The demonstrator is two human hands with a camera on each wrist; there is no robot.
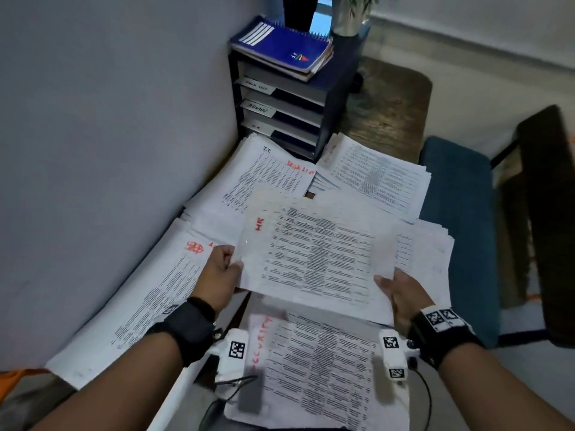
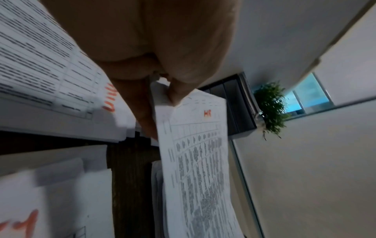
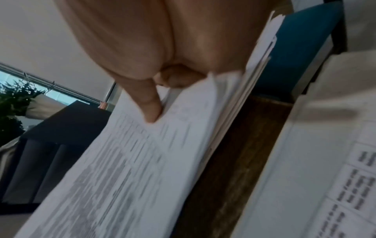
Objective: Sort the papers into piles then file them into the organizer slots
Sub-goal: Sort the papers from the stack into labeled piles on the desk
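Both hands hold a stack of printed papers (image 1: 314, 253) marked "HR" in red, lifted above the desk. My left hand (image 1: 225, 269) grips its left edge, thumb on top (image 2: 175, 95), fingers under. My right hand (image 1: 393, 290) grips the right edge, thumb pressed on the top sheet (image 3: 151, 112). The same HR stack (image 2: 195, 161) shows in the left wrist view and again (image 3: 126, 161) in the right wrist view. A dark organizer (image 1: 333, 98) with labelled slots stands at the desk's far end against the wall.
Several paper piles cover the desk: one marked "I.T." (image 1: 264, 178), one far right (image 1: 379, 178), one along the wall at left (image 1: 149, 300), one marked "SECURITY" (image 1: 317, 368) nearest me. Blue notebooks (image 1: 283, 48) and a plant lie on the organizer. A blue chair (image 1: 460, 231) stands at right.
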